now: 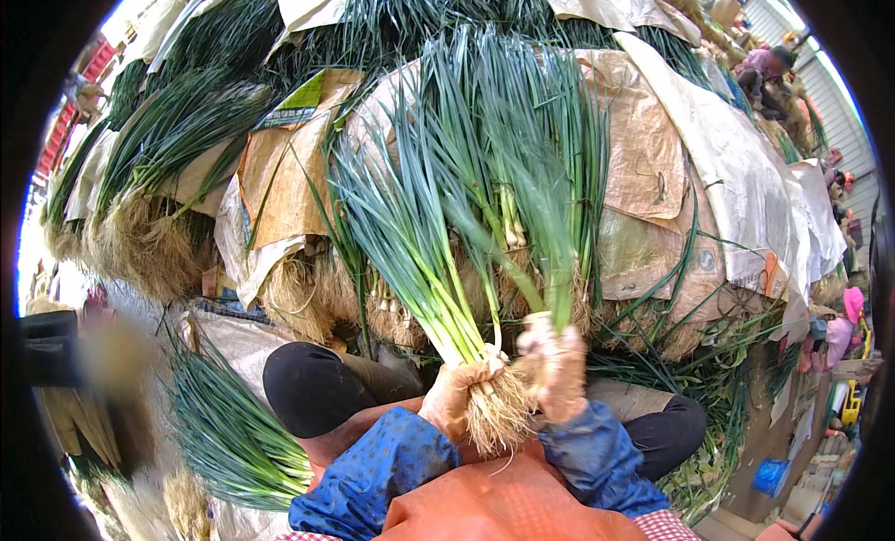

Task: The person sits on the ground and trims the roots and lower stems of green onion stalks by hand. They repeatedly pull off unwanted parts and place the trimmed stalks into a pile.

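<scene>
My left hand [458, 394] grips a bunch of green garlic [437, 296] at its pale lower stems. Fine roots [498, 408] hang below that fist, and the long leaves fan out up and away from me. Close beside it, my right hand [554, 369] is blurred by motion. It is closed around a few green leaves or stalks [552, 289], also blurred; whether they are joined to a plant is hidden. Beyond both hands, more green garlic [514, 121] lies loose over the pile, some white bulbs [514, 230] showing.
Sacking [636, 142] covers parts of the large stacked pile. Another leafy bunch [231, 415] lies by my left knee [314, 390]. Loose leaves [713, 401] litter the ground at right. A person [91, 394] is at far left; others [835, 331] are at right, near a blue container [770, 476].
</scene>
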`<state>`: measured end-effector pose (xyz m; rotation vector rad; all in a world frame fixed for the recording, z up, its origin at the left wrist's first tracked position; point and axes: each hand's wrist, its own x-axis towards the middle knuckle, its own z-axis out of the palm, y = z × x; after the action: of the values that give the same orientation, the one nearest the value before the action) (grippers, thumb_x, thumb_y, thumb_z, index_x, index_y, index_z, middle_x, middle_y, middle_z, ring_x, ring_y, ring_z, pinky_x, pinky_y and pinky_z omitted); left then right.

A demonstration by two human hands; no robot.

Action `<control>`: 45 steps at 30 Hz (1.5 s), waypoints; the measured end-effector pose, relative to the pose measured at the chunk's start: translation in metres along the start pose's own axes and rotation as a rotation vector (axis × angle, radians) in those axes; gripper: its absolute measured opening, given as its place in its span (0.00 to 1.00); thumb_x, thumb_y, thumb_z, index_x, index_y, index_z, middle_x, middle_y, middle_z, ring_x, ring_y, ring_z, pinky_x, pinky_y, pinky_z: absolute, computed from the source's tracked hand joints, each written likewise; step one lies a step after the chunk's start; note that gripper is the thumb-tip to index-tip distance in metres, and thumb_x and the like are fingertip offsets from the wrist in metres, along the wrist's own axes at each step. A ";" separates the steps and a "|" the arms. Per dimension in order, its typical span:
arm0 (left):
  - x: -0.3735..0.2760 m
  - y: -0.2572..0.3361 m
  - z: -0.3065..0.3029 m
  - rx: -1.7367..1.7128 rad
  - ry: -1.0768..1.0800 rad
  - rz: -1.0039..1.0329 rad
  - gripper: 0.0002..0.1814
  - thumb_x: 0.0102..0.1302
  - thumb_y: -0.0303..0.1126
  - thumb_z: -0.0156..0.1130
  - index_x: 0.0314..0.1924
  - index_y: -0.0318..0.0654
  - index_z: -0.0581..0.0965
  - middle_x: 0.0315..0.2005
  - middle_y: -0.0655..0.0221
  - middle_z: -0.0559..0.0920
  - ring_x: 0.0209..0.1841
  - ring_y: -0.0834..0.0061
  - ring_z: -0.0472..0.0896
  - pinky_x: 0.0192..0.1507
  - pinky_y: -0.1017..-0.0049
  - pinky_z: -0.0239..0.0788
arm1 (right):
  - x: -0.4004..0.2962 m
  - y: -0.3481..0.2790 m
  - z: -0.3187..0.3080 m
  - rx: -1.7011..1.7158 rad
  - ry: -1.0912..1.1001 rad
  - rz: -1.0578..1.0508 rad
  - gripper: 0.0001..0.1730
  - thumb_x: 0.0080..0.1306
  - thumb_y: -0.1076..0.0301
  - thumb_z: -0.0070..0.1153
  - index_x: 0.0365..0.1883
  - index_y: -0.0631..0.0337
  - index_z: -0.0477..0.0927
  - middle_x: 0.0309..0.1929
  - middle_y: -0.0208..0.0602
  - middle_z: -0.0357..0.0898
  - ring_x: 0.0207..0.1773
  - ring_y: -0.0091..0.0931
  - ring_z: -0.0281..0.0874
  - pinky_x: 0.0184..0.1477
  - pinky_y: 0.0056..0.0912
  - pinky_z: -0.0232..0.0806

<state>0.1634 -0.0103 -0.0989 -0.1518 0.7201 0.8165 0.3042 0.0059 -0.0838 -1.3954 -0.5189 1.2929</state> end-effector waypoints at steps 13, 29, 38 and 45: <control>-0.004 -0.003 -0.023 -0.102 -0.153 -0.075 0.14 0.52 0.22 0.59 0.41 0.36 0.72 0.35 0.62 0.78 0.39 0.63 0.78 0.45 0.59 0.72 | 0.008 0.026 -0.009 -0.002 -0.241 0.378 0.07 0.60 0.70 0.57 0.33 0.57 0.72 0.21 0.22 0.66 0.18 0.14 0.62 0.15 0.13 0.52; -0.017 0.001 0.006 0.030 -0.280 -0.168 0.38 0.52 0.25 0.60 0.64 0.47 0.58 0.41 0.59 0.76 0.42 0.61 0.78 0.46 0.59 0.72 | 0.142 -0.007 -0.064 -1.205 0.242 -0.301 0.14 0.54 0.63 0.62 0.33 0.63 0.77 0.26 0.44 0.79 0.30 0.34 0.77 0.33 0.39 0.69; -0.010 0.002 0.018 0.020 -0.129 -0.107 0.21 0.54 0.22 0.57 0.50 0.37 0.70 0.45 0.62 0.77 0.47 0.63 0.76 0.49 0.57 0.71 | 0.029 -0.020 -0.037 -0.165 -0.321 0.220 0.13 0.59 0.71 0.56 0.43 0.62 0.79 0.29 0.27 0.79 0.28 0.15 0.72 0.26 0.18 0.63; 0.001 -0.008 0.015 -0.020 -0.092 -0.077 0.18 0.51 0.19 0.58 0.45 0.35 0.71 0.30 0.66 0.77 0.32 0.69 0.78 0.39 0.66 0.74 | 0.031 -0.026 -0.050 0.018 0.042 0.140 0.06 0.62 0.68 0.53 0.28 0.61 0.77 0.11 0.15 0.61 0.09 0.10 0.51 0.10 0.14 0.44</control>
<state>0.1771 -0.0091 -0.0895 -0.1576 0.6160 0.7522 0.3673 0.0197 -0.0839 -1.4617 -0.3864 1.3733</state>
